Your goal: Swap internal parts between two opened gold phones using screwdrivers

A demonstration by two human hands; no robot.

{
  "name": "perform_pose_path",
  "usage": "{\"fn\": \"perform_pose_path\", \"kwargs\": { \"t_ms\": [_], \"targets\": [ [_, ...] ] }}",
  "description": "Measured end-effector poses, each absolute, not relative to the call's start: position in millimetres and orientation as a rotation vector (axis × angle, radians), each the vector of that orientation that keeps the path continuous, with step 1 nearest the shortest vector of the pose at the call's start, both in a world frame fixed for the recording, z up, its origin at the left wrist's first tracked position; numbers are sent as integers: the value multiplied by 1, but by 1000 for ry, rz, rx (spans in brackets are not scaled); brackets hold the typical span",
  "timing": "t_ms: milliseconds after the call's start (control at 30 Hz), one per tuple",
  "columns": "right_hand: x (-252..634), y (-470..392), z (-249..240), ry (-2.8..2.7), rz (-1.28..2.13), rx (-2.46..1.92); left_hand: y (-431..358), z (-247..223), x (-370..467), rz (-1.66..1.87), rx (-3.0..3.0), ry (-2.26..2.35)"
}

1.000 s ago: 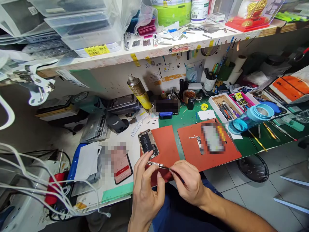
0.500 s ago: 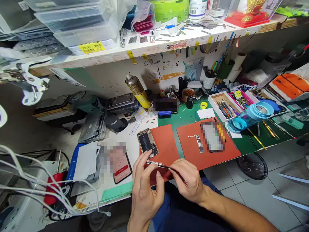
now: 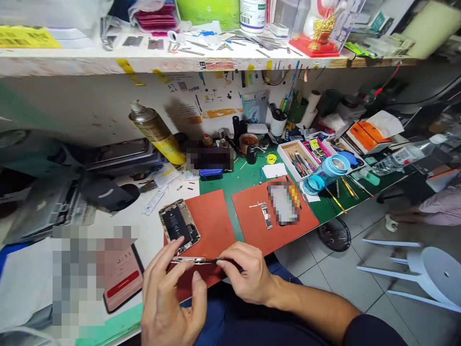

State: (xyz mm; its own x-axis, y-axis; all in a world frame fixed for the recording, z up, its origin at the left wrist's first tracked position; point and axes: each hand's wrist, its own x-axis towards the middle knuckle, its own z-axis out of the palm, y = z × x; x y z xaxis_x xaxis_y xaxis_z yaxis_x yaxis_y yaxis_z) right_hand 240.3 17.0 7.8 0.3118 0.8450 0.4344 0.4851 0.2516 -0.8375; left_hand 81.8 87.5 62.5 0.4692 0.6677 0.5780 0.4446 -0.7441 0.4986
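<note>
My right hand pinches the dark right end of a slim silver piece with slots along it, whose exact kind I cannot make out. My left hand has the left end of that piece between its index and middle fingers, with the thumb held apart. Just beyond the left fingertips lies an opened phone, its black battery and inner parts showing, on a red-brown mat. To the right, a second red-brown mat bears a small circuit board and a blurred-out phone-shaped object.
A phone with a lit screen lies at the left. Behind stand a yellow spray can, a blue cup and a tool tray. A cluttered shelf overhangs the bench. A pale-blue stool stands at the right.
The view has turned to the right, so the bench and both hands appear further left and the stool has come into sight. Both hands keep nearly the same hold on the silver piece.
</note>
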Motion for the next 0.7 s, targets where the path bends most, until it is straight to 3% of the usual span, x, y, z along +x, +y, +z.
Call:
{"fn": "perform_pose_path", "kwargs": {
  "t_ms": [233, 533, 700],
  "targets": [
    [242, 18, -6, -1543, 74, -1303, 87, 63, 83, 1162, 2448, 954],
    [242, 17, -4, -1281, 480, -1380, 86, 64, 85, 1170, 2463, 953],
    [244, 14, -3, -1357, 337, -1320, 85, 65, 85, 1155, 2496, 938]
  ]
}}
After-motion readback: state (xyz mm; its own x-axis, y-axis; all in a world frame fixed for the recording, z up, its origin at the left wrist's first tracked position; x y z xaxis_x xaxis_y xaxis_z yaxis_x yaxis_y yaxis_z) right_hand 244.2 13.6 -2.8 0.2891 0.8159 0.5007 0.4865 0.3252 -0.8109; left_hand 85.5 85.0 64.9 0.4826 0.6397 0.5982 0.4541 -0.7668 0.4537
